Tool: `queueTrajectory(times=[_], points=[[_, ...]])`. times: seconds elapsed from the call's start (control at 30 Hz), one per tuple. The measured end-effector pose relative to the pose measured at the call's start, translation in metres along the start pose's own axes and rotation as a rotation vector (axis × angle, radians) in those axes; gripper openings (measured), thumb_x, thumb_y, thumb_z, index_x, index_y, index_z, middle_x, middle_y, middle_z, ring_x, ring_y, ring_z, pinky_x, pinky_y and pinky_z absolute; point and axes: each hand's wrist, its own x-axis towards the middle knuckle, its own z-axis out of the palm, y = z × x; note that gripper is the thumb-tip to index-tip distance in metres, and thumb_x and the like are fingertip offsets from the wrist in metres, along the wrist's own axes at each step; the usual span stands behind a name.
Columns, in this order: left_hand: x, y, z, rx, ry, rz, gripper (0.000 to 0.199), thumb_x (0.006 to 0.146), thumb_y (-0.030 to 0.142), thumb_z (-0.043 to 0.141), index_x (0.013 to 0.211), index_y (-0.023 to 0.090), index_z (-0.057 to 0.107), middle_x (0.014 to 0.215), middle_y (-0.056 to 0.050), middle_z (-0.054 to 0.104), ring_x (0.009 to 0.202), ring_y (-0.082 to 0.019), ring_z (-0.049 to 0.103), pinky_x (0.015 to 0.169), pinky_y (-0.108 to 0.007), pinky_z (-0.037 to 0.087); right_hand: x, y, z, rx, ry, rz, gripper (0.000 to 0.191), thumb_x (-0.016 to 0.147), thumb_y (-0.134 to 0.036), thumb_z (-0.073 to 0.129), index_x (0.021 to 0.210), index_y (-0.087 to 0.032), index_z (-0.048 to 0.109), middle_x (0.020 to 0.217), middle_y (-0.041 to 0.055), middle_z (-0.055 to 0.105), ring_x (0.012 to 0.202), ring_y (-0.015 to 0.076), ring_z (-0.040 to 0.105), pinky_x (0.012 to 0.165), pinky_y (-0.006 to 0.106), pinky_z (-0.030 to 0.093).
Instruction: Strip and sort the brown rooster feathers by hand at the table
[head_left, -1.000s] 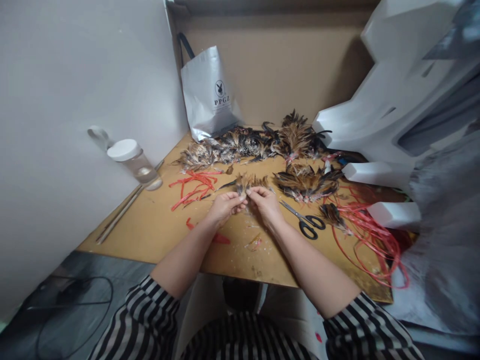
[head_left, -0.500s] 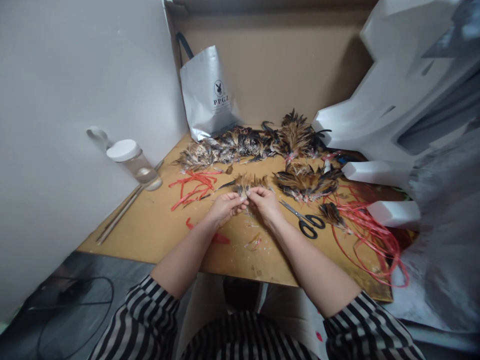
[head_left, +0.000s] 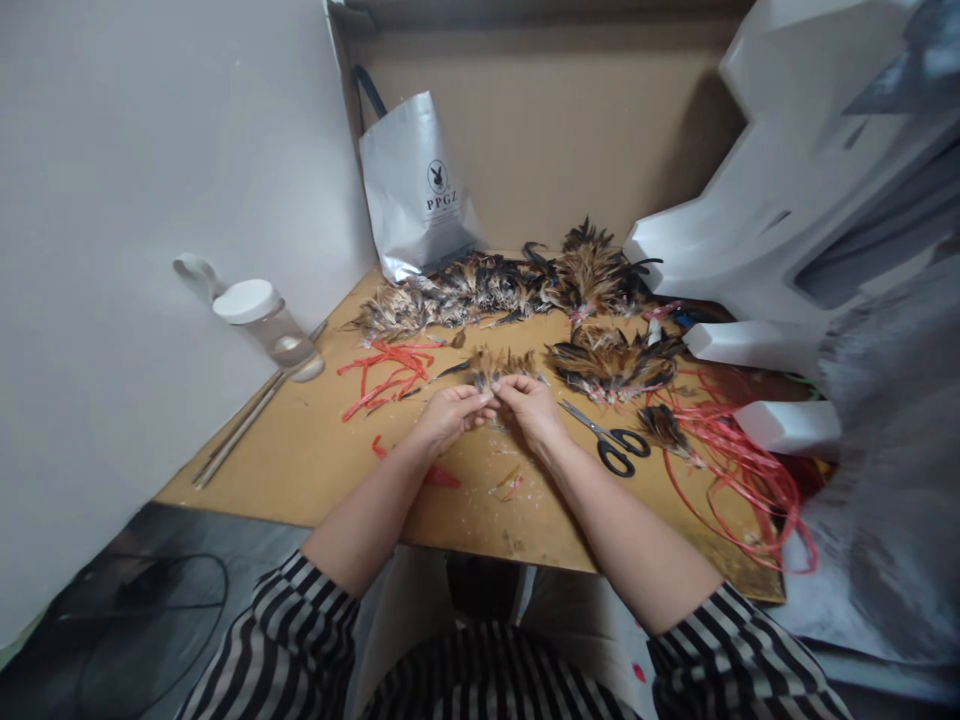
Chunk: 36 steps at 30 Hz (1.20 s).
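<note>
Close together over the middle of the table, my left hand [head_left: 454, 412] and my right hand [head_left: 529, 402] pinch a small bunch of brown feathers [head_left: 485, 368] between their fingertips. The feather tips point away from me, and the fingers hide the quill ends. More brown feathers [head_left: 523, 362] lie just behind my right hand. Scissors [head_left: 611, 440] with black handles rest to the right of that hand, blades toward it. A fan of dark and brown feathers [head_left: 616, 368] lies beyond the scissors.
Feather piles [head_left: 480, 290] line the back beside a silver bag [head_left: 416, 190]. Red plastic strips [head_left: 390, 375] lie left; a red strip bundle [head_left: 757, 480] hangs over the right edge. A white-lidded bottle [head_left: 274, 330] and thin sticks [head_left: 240, 430] are at left. White foam [head_left: 787, 425] juts in at right.
Almost nothing differs. The feathers between my fingertips have shifted very slightly, while both hands keep their place and pinch.
</note>
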Motion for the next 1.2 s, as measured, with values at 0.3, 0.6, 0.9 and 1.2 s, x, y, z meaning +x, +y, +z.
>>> queueTrajectory(times=[0.3, 0.6, 0.9, 1.2], points=[[0.0, 0.0, -0.001, 0.0, 0.021, 0.008, 0.021, 0.06, 0.024, 0.073, 0.071, 0.009, 0.063, 0.063, -0.003, 0.062, 0.051, -0.004, 0.052, 0.049, -0.014, 0.039, -0.001, 0.0, 0.0, -0.022, -0.035, 0.001, 0.027, 0.056, -0.038, 0.071, 0.068, -0.016, 0.061, 0.055, -0.0021, 0.059, 0.048, 0.0088, 0.048, 0.05, 0.022, 0.037], [0.002, -0.002, -0.003, 0.195, 0.002, 0.044, 0.022, 0.064, 0.031, 0.07, 0.071, 0.01, 0.065, 0.061, -0.006, 0.063, 0.047, -0.006, 0.052, 0.046, -0.017, 0.036, -0.002, -0.003, -0.002, -0.015, -0.098, 0.04, 0.029, 0.054, -0.038, 0.074, 0.058, -0.017, 0.055, 0.05, -0.0039, 0.056, 0.045, 0.008, 0.045, 0.047, 0.022, 0.034], [0.0, -0.002, -0.001, 0.187, -0.043, 0.016, 0.024, 0.066, 0.033, 0.068, 0.073, 0.01, 0.067, 0.06, -0.006, 0.063, 0.046, -0.006, 0.051, 0.046, -0.017, 0.036, 0.001, 0.003, -0.003, 0.062, -0.12, 0.09, 0.03, 0.052, -0.038, 0.074, 0.058, -0.017, 0.053, 0.05, -0.005, 0.054, 0.047, 0.0087, 0.047, 0.052, 0.023, 0.038], [0.001, 0.006, -0.003, 0.136, 0.114, 0.113, 0.023, 0.064, 0.032, 0.069, 0.069, 0.011, 0.064, 0.061, -0.004, 0.063, 0.046, -0.005, 0.05, 0.044, -0.016, 0.034, 0.004, -0.011, -0.016, -0.442, -0.073, -0.152, 0.018, 0.061, -0.034, 0.065, 0.067, -0.017, 0.065, 0.062, 0.0005, 0.063, 0.055, 0.0109, 0.05, 0.056, 0.024, 0.037]])
